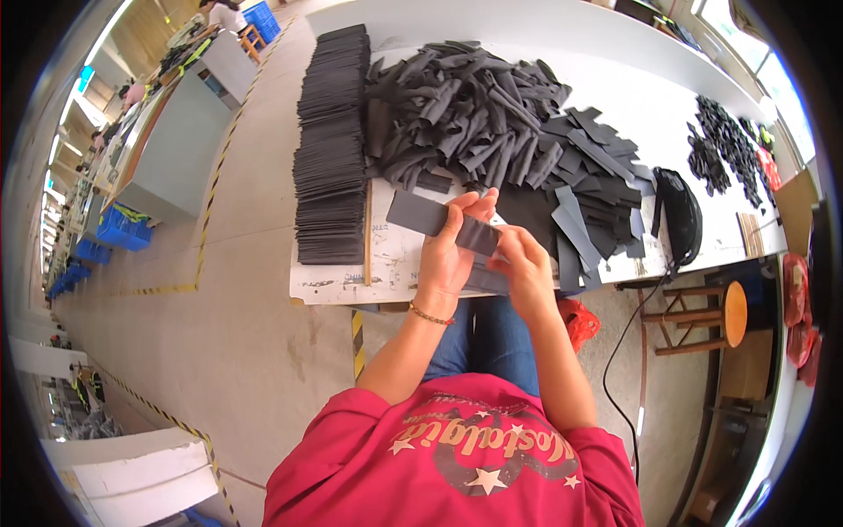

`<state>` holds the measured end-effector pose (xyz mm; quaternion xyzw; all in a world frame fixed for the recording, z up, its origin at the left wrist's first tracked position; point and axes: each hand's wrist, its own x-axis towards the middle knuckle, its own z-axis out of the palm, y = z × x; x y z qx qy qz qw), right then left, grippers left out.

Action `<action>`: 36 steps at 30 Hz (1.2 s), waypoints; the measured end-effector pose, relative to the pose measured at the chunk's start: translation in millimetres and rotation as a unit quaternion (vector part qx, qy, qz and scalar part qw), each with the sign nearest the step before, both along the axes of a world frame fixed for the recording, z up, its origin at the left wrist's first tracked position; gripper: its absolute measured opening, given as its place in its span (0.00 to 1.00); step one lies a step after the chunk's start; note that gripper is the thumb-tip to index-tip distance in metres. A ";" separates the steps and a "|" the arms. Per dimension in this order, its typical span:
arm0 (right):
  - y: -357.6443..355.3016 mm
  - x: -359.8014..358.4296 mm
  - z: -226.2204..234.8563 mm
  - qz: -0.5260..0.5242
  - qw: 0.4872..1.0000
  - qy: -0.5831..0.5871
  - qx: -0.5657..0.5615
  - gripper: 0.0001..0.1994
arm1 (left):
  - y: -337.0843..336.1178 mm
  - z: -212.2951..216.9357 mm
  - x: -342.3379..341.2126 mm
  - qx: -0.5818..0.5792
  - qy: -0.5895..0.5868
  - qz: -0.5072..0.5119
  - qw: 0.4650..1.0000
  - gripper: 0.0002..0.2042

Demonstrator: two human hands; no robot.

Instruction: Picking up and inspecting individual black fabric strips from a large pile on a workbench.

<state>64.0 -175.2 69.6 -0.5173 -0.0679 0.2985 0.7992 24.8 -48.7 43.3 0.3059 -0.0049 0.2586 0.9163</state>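
A flat dark grey rectangular strip point(416, 213) is held between my two hands above the table's front edge. My left hand point(450, 250) grips it near the middle, thumb on top and fingers behind. My right hand point(523, 263) pinches its right end. Just beyond lies a big heap of curled black fabric-like pieces point(479, 110). Left of the heap runs a long, tightly packed row of black flat pieces point(331, 149). Loose flat black strips point(597, 202) lie spread to the right of my hands. Another dark strip point(486, 279) shows partly under my right hand.
A narrow wooden strip point(369, 233) lies beside the packed row. On the right are a black corded object point(678, 220), a scatter of small black pieces point(724, 149) and a wooden stool point(736, 314). A red bag point(580, 321) hangs below the table. Another person point(225, 16) is far off, upper left.
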 end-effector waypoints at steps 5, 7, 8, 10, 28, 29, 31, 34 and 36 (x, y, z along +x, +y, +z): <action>-2.9 2.9 -20.7 -0.061 0.977 -0.195 -0.056 0.06 | 4.2 -1.3 1.9 -0.009 -0.015 -0.042 0.999 0.17; -18.5 20.8 -36.1 -0.109 0.980 -0.164 -0.011 0.06 | 17.4 -3.9 3.4 -0.098 -0.062 0.010 0.993 0.17; -22.2 24.1 -34.9 -0.156 0.978 -0.131 0.032 0.06 | 36.8 0.1 0.7 -0.070 -0.073 0.047 0.994 0.17; -26.4 16.7 -33.6 -0.076 0.991 -0.106 -0.023 0.10 | 35.1 -0.3 0.8 -0.012 -0.042 0.013 0.999 0.17; -4.5 13.7 -31.0 -0.046 0.972 -0.216 -0.075 0.05 | 36.3 -16.7 -20.2 -0.029 0.037 0.090 0.995 0.10; -5.0 13.2 -30.6 -0.046 0.979 -0.187 -0.070 0.08 | 34.2 -18.6 -21.6 -0.031 0.039 0.089 0.995 0.10; -8.1 13.0 -49.3 -0.058 0.979 -0.179 -0.082 0.08 | 29.8 -22.4 -23.6 -0.071 0.088 0.085 0.990 0.10; -11.1 6.7 -60.9 -0.111 0.914 -0.308 -0.240 0.09 | 31.6 -44.8 -30.9 -0.085 0.212 0.085 0.970 0.11; -17.9 16.1 -77.8 -0.145 0.906 -0.288 -0.273 0.10 | 39.5 -55.3 -30.7 -0.063 0.241 0.111 0.962 0.11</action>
